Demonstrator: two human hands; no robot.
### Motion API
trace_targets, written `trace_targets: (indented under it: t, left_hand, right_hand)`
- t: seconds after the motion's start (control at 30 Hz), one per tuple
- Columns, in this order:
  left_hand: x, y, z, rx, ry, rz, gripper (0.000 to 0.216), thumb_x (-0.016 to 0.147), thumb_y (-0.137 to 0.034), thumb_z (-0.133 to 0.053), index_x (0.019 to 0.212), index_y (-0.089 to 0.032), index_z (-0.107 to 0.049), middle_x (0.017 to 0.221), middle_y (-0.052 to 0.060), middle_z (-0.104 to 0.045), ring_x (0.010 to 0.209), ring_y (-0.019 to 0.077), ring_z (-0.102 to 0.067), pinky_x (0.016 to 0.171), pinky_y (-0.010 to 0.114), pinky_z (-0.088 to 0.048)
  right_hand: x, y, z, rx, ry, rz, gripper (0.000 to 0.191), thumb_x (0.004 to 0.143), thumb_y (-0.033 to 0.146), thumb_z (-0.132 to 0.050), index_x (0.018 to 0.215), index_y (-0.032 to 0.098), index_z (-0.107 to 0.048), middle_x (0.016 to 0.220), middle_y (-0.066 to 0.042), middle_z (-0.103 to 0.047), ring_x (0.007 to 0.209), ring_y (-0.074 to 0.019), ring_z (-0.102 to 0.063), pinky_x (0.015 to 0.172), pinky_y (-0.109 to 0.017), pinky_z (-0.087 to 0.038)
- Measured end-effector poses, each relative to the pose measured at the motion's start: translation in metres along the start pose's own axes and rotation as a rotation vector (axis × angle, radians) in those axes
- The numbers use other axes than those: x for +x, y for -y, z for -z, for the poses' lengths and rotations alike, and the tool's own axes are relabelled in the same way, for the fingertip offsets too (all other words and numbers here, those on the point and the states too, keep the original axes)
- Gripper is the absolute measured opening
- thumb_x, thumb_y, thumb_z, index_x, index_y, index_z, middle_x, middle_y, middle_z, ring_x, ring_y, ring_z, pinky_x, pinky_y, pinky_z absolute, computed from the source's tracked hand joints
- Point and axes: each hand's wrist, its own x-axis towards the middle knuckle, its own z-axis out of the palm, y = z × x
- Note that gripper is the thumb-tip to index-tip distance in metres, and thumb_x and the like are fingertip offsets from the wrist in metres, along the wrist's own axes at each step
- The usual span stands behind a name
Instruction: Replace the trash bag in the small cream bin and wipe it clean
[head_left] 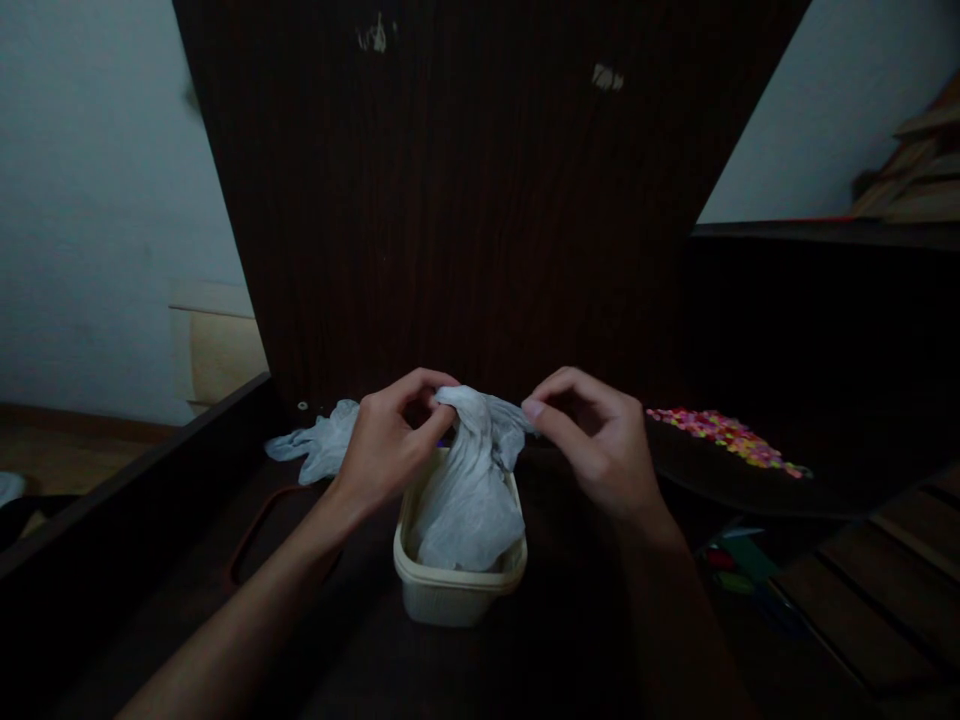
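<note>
A thin white plastic bag [472, 510] sits bunched inside a cream rectangular tub [457, 580], its neck twisted and raised above the rim. My left hand [394, 425] pinches the top of the bag between thumb and fingers. On the other side, my right hand [596, 435] grips a stretched strand of the same bag, pulled out to the right. What lies inside the bag cannot be made out.
Crumpled translucent plastic [322, 445] lies behind my left hand, near a reddish-brown loop [247, 535]. A tall dark wooden panel [465, 200] rises behind the tub. Small pink and yellow pieces [727, 437] are heaped on the right.
</note>
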Motion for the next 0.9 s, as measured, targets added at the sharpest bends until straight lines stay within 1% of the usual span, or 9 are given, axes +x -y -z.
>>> trace_targets:
  t: [0.1, 0.17, 0.27, 0.4, 0.6, 0.7, 0.77, 0.83, 0.9]
  left_hand:
    - [-0.003, -0.004, -0.001, -0.147, 0.059, -0.028, 0.021, 0.092, -0.022, -0.065, 0.112, -0.02, -0.071, 0.108, 0.005, -0.074, 0.097, 0.0205, -0.07, 0.085, 0.03, -0.053]
    - [-0.005, -0.008, 0.0, -0.25, 0.122, -0.05, 0.03, 0.094, -0.023, -0.064, 0.124, -0.021, -0.066, 0.122, 0.008, -0.071, 0.111, 0.0228, -0.068, 0.097, 0.034, -0.052]
    - [-0.007, -0.011, 0.003, -0.302, 0.218, -0.064, 0.054, 0.092, -0.025, -0.07, 0.143, -0.027, -0.054, 0.141, 0.01, -0.062, 0.122, 0.0254, -0.063, 0.102, 0.036, -0.052]
    - [-0.006, -0.005, 0.006, -0.12, 0.245, -0.176, 0.088, 0.08, -0.015, -0.079, 0.156, -0.034, -0.038, 0.158, 0.009, -0.046, 0.12, 0.0274, -0.063, 0.1, 0.036, -0.054]
    - [0.004, 0.01, 0.017, 0.078, 0.054, -0.26, 0.075, 0.084, -0.008, -0.059, 0.154, -0.026, -0.039, 0.151, 0.011, -0.052, 0.099, 0.0197, -0.065, 0.09, 0.034, -0.056]
    - [0.009, 0.012, 0.024, 0.163, -0.046, -0.21, 0.062, 0.081, -0.008, -0.056, 0.142, -0.021, -0.053, 0.125, 0.009, -0.068, 0.082, 0.0161, -0.064, 0.078, 0.031, -0.056]
    - [0.011, 0.013, 0.028, 0.198, -0.084, -0.163, 0.054, 0.08, -0.01, -0.056, 0.133, -0.019, -0.059, 0.11, 0.007, -0.072, 0.081, 0.017, -0.065, 0.076, 0.03, -0.055]
    - [0.013, 0.015, 0.031, 0.197, -0.091, -0.133, 0.046, 0.081, -0.012, -0.055, 0.126, -0.018, -0.062, 0.11, 0.007, -0.073, 0.089, 0.0195, -0.069, 0.08, 0.032, -0.056]
    - [0.015, 0.018, 0.033, 0.216, -0.057, -0.102, 0.036, 0.082, -0.014, -0.052, 0.115, -0.017, -0.066, 0.111, 0.008, -0.074, 0.096, 0.0217, -0.07, 0.085, 0.034, -0.055]
  right_hand:
    - [-0.002, -0.001, -0.007, -0.068, 0.286, -0.083, 0.013, 0.087, 0.027, -0.071, 0.097, 0.02, -0.069, 0.08, 0.0, -0.066, 0.069, -0.0145, -0.057, 0.061, -0.028, -0.044]
    - [-0.001, -0.005, -0.012, -0.122, 0.347, -0.092, 0.021, 0.087, 0.026, -0.071, 0.106, 0.019, -0.067, 0.083, 0.0, -0.065, 0.07, -0.0142, -0.057, 0.062, -0.027, -0.044]
    - [0.001, -0.008, -0.016, -0.131, 0.342, -0.079, 0.006, 0.093, 0.024, -0.062, 0.091, 0.019, -0.065, 0.077, 0.001, -0.062, 0.068, -0.013, -0.055, 0.06, -0.026, -0.04]
    - [0.003, -0.011, -0.015, 0.026, 0.176, -0.123, 0.008, 0.094, 0.025, -0.058, 0.088, 0.02, -0.061, 0.076, 0.002, -0.062, 0.066, -0.0123, -0.055, 0.058, -0.025, -0.041]
    - [0.006, -0.014, -0.008, 0.233, -0.017, -0.223, 0.024, 0.088, 0.04, -0.067, 0.08, 0.021, -0.056, 0.064, 0.004, -0.057, 0.054, -0.0098, -0.048, 0.048, -0.022, -0.034]
    - [0.007, -0.014, -0.003, 0.21, -0.089, -0.251, 0.036, 0.082, 0.045, -0.075, 0.072, 0.021, -0.05, 0.059, 0.006, -0.051, 0.051, -0.0084, -0.042, 0.046, -0.021, -0.031]
    - [0.007, -0.013, 0.0, 0.167, -0.116, -0.225, 0.042, 0.079, 0.044, -0.079, 0.066, 0.021, -0.047, 0.057, 0.007, -0.045, 0.051, -0.0077, -0.038, 0.046, -0.021, -0.03]
    - [0.007, -0.011, 0.004, 0.167, -0.105, -0.204, 0.045, 0.077, 0.04, -0.082, 0.061, 0.02, -0.045, 0.058, 0.007, -0.044, 0.053, -0.0075, -0.038, 0.047, -0.021, -0.031]
    - [0.004, -0.008, 0.008, 0.255, -0.042, -0.206, 0.046, 0.075, 0.036, -0.084, 0.059, 0.02, -0.045, 0.065, 0.003, -0.056, 0.058, -0.009, -0.048, 0.052, -0.021, -0.037]
